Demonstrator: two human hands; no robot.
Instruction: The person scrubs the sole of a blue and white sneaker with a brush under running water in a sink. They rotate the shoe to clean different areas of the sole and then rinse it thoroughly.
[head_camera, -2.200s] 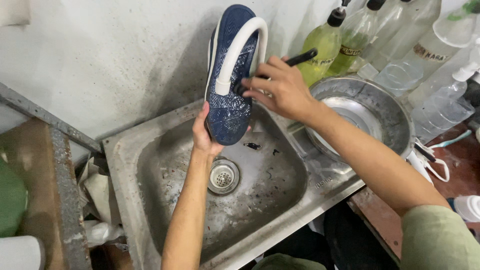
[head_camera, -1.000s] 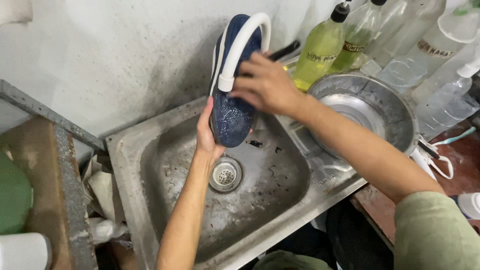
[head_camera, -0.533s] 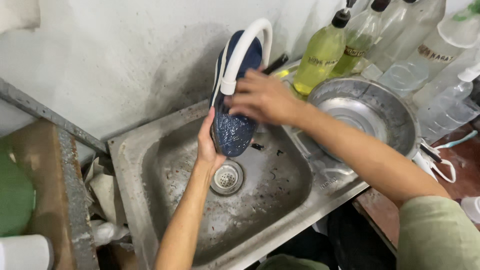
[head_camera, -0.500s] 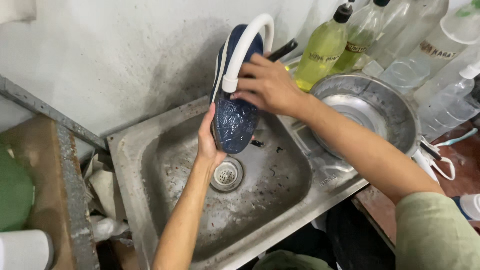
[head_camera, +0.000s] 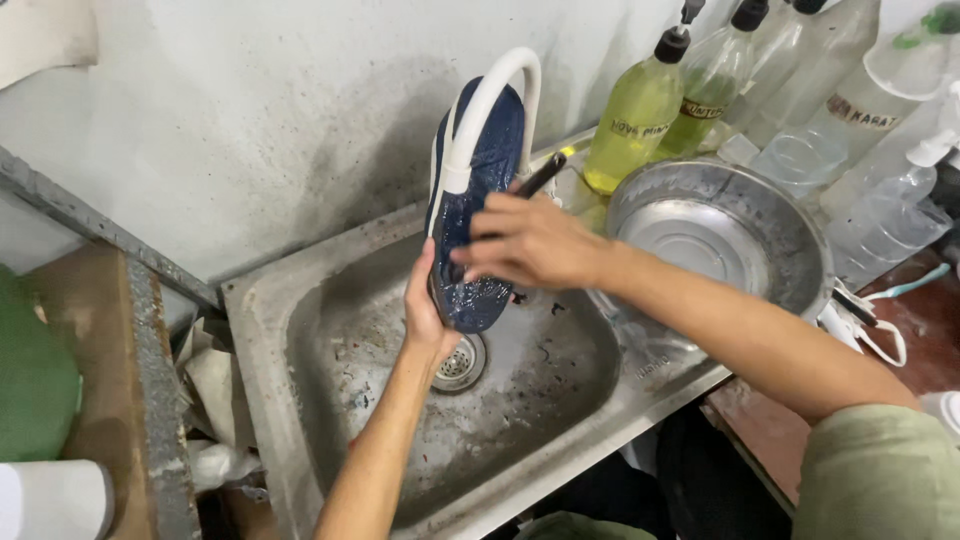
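A wet dark blue shoe (head_camera: 483, 180) stands on end over the steel sink (head_camera: 330, 420), sole facing me, right behind the white curved tap spout (head_camera: 490, 100). My left hand (head_camera: 422, 310) grips its lower end from the left side. Across the sole lies my right hand (head_camera: 530, 240), fingers spread and pressed on it, with a thin dark handle (head_camera: 543, 173) sticking out above the knuckles. The head of that tool is hidden under my hand.
A round drain (head_camera: 460, 362) sits in the dirty sink bottom. A steel basin (head_camera: 715, 235) rests to the right, with a yellow-green pump bottle (head_camera: 637, 115) and several clear bottles (head_camera: 880, 130) behind it. A stained white wall (head_camera: 250, 110) is close behind.
My right hand has slid down and left across the sole over the last seconds. The shoe stays upright under the spout in my left hand.
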